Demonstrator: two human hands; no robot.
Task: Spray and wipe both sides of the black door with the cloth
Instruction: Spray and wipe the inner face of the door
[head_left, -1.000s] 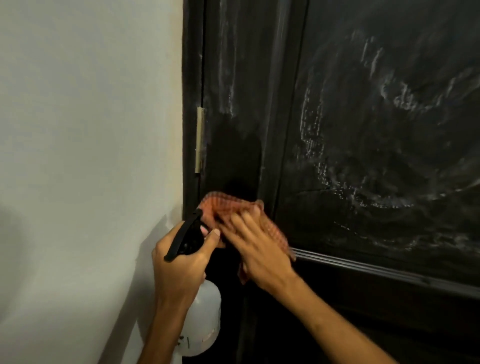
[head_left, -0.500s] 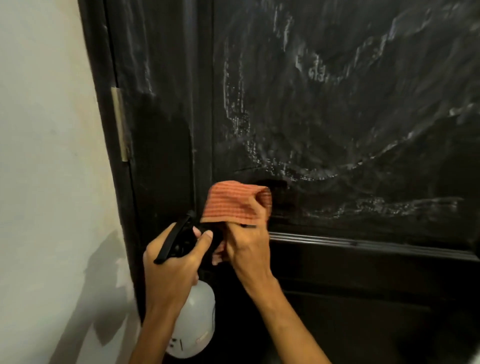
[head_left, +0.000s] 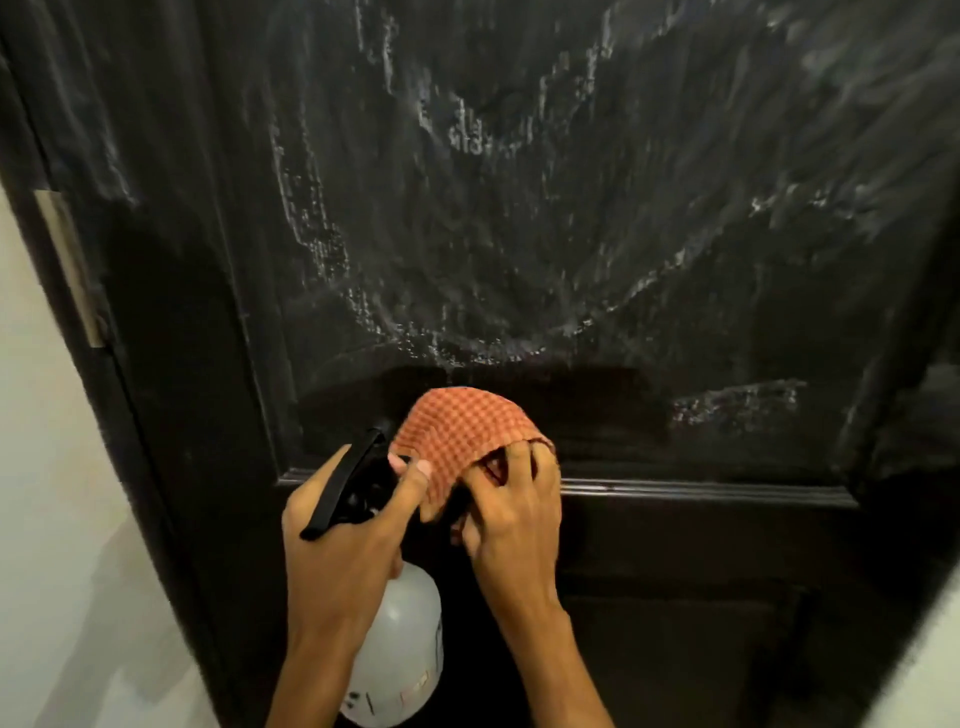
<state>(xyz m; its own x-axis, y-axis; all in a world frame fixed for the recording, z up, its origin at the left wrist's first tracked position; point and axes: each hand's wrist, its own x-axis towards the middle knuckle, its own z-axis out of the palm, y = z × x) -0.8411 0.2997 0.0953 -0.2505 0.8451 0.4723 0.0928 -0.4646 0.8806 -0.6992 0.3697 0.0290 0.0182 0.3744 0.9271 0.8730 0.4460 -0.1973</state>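
Black, panelled wooden door (head_left: 571, 234) fills the view, smeared with whitish streaks above a darker wiped band. The right hand (head_left: 511, 519) grips an orange checked cloth (head_left: 462, 441) against the panel's lower moulding. The left hand (head_left: 343, 545) clasps a white plastic spray bottle (head_left: 400, 649) by its black trigger head, just beside the cloth.

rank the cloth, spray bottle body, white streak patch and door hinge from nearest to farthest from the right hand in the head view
1. cloth: gripped by the right hand.
2. spray bottle body: lower left, under the left hand.
3. white streak patch: upper right on the door.
4. door hinge: far left edge.
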